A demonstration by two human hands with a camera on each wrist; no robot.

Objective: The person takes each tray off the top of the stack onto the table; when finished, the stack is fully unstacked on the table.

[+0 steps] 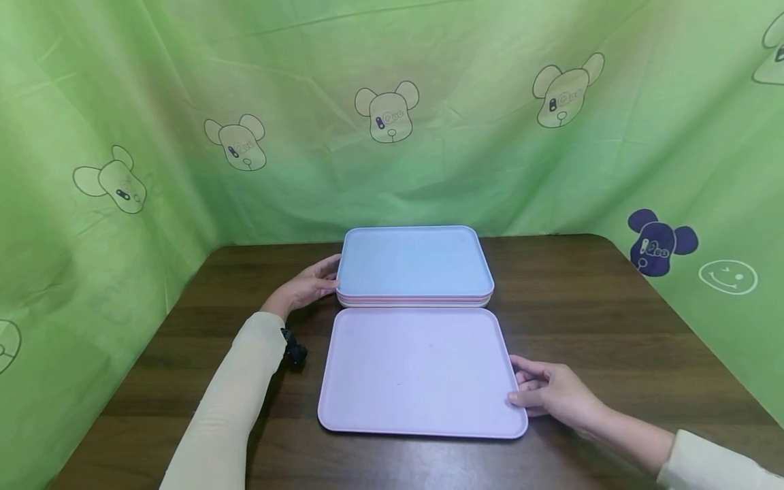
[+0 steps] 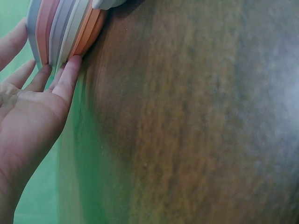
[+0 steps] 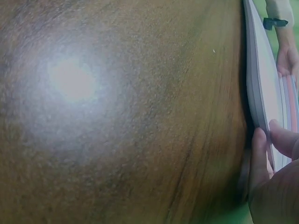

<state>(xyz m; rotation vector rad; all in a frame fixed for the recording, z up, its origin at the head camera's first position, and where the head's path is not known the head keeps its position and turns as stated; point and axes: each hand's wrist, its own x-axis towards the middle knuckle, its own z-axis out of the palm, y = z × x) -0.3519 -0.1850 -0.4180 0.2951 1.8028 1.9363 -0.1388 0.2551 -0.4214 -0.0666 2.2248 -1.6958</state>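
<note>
A light blue tray (image 1: 416,262) tops a stack of trays in several colours at the middle of the table. In the left wrist view the stacked rims (image 2: 58,32) show blue, pink, lavender, white and orange. My left hand (image 1: 309,282) touches the stack's left side, its fingertips against the rims and the fingers fairly straight. Directly in front of the stack is a lavender tray (image 1: 422,371), face up. My right hand (image 1: 554,395) pinches this tray's right edge near the front corner, thumb on the rim and other fingers at the side and below.
The brown wooden table (image 1: 588,306) extends to both sides of the trays. A green curtain (image 1: 294,184) with bear-head prints hangs behind and along the sides. A small black device (image 1: 295,350) sits at the left wrist.
</note>
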